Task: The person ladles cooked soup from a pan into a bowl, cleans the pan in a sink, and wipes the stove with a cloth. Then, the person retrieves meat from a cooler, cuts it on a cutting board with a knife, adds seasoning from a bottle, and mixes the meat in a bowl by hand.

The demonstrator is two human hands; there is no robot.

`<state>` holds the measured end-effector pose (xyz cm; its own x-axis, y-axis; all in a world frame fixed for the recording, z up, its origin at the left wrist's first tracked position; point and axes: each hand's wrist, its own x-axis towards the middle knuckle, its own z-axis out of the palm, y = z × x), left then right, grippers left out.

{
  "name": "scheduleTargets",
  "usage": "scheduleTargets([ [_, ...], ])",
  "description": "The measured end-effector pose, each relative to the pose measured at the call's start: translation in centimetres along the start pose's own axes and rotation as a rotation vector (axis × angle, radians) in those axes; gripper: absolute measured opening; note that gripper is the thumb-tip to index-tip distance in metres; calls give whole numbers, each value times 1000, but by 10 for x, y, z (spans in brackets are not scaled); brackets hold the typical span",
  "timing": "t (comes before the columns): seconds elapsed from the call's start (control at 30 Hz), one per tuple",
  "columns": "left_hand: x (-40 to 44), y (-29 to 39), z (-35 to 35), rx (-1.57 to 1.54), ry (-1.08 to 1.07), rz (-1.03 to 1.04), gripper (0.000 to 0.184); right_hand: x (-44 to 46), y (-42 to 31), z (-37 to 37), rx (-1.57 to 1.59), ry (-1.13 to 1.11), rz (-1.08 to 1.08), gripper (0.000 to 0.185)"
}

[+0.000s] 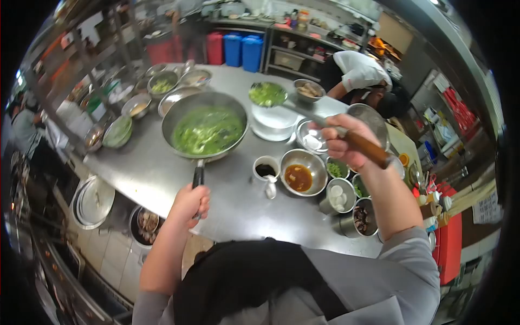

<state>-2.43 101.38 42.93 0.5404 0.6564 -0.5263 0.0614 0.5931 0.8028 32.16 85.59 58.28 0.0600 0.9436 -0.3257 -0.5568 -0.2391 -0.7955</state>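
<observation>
"Let's start at the big round metal pan (171, 116). What's to the left of it?"

"A small silver metal bowl (142, 115) with some pale food in it. More bowls sit behind that one."

"And what's in the pan?"

"Bright green, soupy food (208, 130). The pan is over the shiny silver table (233, 216)."

"Where's the left hand (189, 202)?"

"On the near side of the pan. Its fingers are curled tight around the pan's long black handle (199, 176)."

"What's just right of the pan?"

"A white cup (258, 174) of dark sauce, close by. Farther back there's a pile of round white dishes (271, 134). After the cup comes a wide silver bowl (318, 166) with brown sauce in it."

"And the right hand (352, 142)?"

"It's well to the right of the pan, up in the air. The fingers are bent around a long metal ladle with a brown wooden handle (367, 148). The ladle's round end is full of green food and shows by the white dishes. I can't tell if it touches them."

"Anyone farther right?"

"A person in a white shirt (360, 70), bending down, beyond the pan."
</observation>
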Motion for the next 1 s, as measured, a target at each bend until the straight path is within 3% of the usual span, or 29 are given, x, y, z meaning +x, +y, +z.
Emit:
scheduleTargets([
  [0.23,-6,3,5,-25,-15,-14,10,26,33,-43,-235,222,-36,24],
  [0.4,-7,5,2,3,-3,-13,10,43,48,-69,-727,397,24,22],
  [0.53,-9,4,-2,45,5,6,10,40,59,-70,-1467,474,-6,40],
  [0.63,-11,5,-1,50,13,8,10,32,67,-65,-1637,528,-62,41],
  [0.67,-11,5,-2,61,13,-3,11,33,71,-74,-1493,515,-153,36],
  [0.77,-5,0,-7,67,23,14,12,18,57,-53,-880,466,-69,29],
  [0.83,-8,2,-7,34,-3,10,14,11,54,-37,-678,390,-153,30],
  [0.9,-7,1,-7,30,-18,8,14,-1,48,-15,-592,272,-158,29],
  [1.0,-10,1,-2,53,8,4,13,7,51,0,-767,174,-141,29],
])
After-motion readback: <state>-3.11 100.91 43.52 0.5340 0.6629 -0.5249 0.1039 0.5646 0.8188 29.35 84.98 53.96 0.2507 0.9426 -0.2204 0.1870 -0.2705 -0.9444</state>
